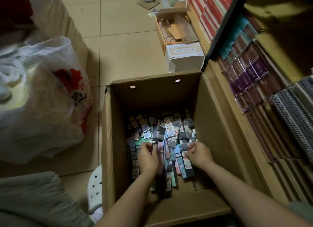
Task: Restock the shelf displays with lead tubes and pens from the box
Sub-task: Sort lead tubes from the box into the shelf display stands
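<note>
Now both hands, left hand (147, 156) and right hand (199, 154), grip slim colourful lead tubes (171, 133).

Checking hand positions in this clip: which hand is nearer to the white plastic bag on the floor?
Left. The left hand is inside the cardboard box toward the wall facing the white plastic bag; the right hand is toward the shelf side.

Open cardboard box (210, 118) on the floor, its bottom heaped with flat multicoloured lead tubes (171, 130).
</note>
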The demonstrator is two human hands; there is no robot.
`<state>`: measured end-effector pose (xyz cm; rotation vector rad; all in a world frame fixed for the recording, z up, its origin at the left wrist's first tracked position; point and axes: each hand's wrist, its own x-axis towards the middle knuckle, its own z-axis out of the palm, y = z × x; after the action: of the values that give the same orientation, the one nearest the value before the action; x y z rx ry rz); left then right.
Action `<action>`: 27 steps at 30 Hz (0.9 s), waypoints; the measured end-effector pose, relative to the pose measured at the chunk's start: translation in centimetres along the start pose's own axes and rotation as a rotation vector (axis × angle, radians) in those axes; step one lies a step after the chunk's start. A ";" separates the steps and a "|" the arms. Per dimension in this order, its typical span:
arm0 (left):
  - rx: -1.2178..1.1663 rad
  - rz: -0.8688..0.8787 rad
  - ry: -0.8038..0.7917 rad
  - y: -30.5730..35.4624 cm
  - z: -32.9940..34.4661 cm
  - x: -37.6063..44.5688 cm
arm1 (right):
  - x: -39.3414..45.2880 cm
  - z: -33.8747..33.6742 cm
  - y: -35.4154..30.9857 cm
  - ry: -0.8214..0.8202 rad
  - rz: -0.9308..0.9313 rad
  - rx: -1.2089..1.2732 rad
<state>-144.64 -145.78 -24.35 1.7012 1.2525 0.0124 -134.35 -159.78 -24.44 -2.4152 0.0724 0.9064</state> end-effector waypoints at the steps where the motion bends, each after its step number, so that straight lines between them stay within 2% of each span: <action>1: -0.051 -0.008 -0.008 0.2 -0.2 -0.1 | 0.0 -0.4 -0.4 -0.007 -0.024 0.048; 6: -0.316 -0.043 -0.229 1.3 -1.1 -1.0 | -1.3 -0.3 -3.6 -0.229 -0.115 0.398; 10: -0.373 -0.073 -0.379 1.3 -1.6 -1.4 | -2.1 1.7 -5.0 -0.248 -0.161 0.460; 12: -0.337 -0.095 -0.351 1.1 -1.6 -1.4 | -2.0 2.0 -4.9 -0.254 -0.137 0.482; 13: -0.338 -0.112 -0.317 1.0 -1.6 -1.3 | -1.8 1.9 -4.6 -0.216 -0.131 0.420; 16: -0.413 -0.191 -0.261 0.7 -1.4 -0.9 | -0.9 1.0 -2.6 -0.034 -0.143 -0.097; 18: -0.419 -0.207 -0.275 0.4 -1.2 -0.8 | -0.8 1.0 -1.3 -0.052 -0.097 -0.260; 27: -0.298 -0.176 -0.333 0.1 -0.7 -0.5 | -0.2 2.2 -0.7 0.017 -0.123 -0.316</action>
<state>-145.20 -145.68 -23.63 1.2723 1.0845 -0.1746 -135.62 -158.05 -25.35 -2.6824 -0.2270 0.8960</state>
